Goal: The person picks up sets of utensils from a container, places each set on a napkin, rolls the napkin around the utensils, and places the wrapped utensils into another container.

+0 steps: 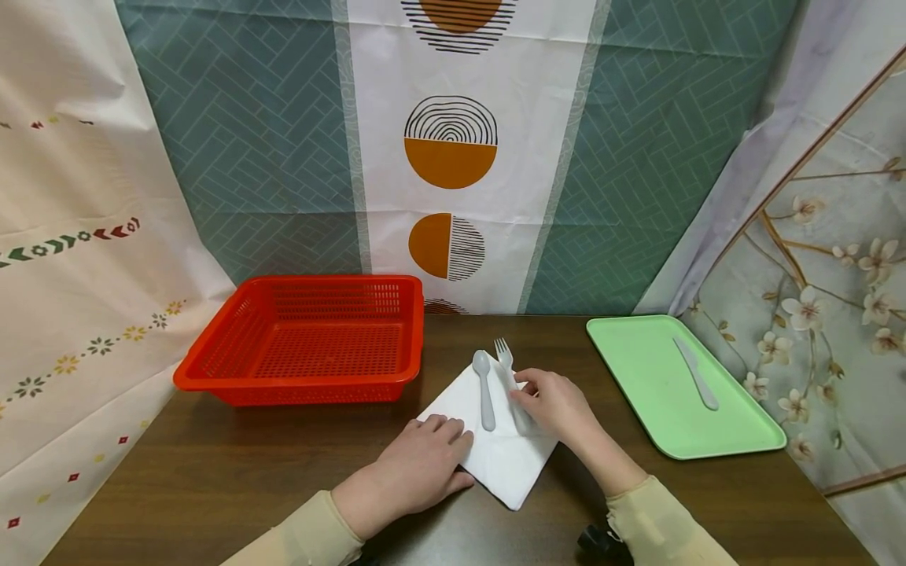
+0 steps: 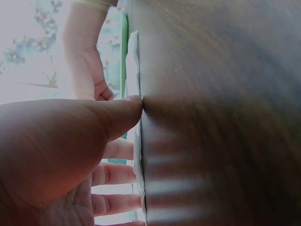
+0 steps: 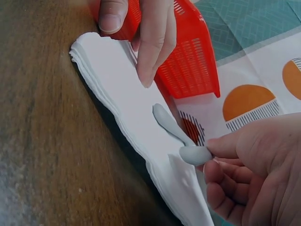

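A folded white napkin [image 1: 511,475], layered at its edge in the right wrist view, lies cornerwise on the table. On it rests a grey plastic spoon [image 1: 486,393], bowl pointing away. Beside the spoon, to its right, is a grey plastic fork [image 1: 503,353] with its tines at the napkin's far corner. My right hand [image 1: 555,402] pinches the fork between thumb and fingers; its handle end [image 3: 194,155] sticks out toward the camera in the right wrist view. My left hand [image 1: 425,460] rests flat on the napkin's left edge, thumb [image 2: 124,113] at the near side.
A red perforated basket [image 1: 304,384] stands at the back left. To the right, a light green tray [image 1: 637,369] holds a grey plastic knife [image 1: 696,373]. Patterned cloth [image 1: 453,251] hangs behind the brown table [image 1: 233,472].
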{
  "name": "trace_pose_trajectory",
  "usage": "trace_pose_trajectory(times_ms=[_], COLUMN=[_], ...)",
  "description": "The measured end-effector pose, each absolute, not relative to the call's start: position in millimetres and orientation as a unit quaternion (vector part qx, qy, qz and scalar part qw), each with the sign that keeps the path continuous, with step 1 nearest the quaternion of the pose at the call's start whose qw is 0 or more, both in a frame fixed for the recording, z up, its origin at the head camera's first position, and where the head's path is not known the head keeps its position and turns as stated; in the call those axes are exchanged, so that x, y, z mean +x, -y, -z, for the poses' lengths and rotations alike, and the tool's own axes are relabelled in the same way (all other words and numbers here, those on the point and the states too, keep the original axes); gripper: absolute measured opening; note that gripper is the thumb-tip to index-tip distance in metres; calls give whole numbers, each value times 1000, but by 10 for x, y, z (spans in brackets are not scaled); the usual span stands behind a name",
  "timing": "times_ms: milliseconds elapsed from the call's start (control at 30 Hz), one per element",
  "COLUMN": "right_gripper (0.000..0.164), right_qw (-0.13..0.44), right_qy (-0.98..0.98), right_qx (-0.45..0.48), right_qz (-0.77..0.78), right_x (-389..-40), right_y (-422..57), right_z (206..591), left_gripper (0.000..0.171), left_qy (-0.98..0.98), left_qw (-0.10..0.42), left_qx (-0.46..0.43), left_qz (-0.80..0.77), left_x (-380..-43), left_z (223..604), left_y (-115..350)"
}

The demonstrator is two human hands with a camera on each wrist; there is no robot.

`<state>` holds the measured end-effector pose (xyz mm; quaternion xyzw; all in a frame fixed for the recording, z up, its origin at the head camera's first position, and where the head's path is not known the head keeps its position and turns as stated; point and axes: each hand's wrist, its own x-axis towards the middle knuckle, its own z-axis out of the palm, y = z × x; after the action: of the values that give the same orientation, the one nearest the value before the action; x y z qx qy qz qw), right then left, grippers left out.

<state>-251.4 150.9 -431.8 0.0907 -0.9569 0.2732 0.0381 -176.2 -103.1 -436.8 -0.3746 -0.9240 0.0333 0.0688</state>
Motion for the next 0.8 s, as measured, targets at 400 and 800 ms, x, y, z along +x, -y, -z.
trace_pose_trajectory(times_ms=[400,800], right_gripper=[36,40], right_qw=[2,-12], right_qy=[951,952], right_qx=[82,78], right_qz=[-300,-296], right_x=[-2587,-2644], right_y=[-1436,-1378], right_z=[4370,4388], left_gripper=[56,54], left_qy=[926,921], left_qw=[63,83], left_qx=[-372,-379], left_qz=[-34,-34], left_x=[-1772,-1769], left_z=[4388,4387], left_y=[1034,1041])
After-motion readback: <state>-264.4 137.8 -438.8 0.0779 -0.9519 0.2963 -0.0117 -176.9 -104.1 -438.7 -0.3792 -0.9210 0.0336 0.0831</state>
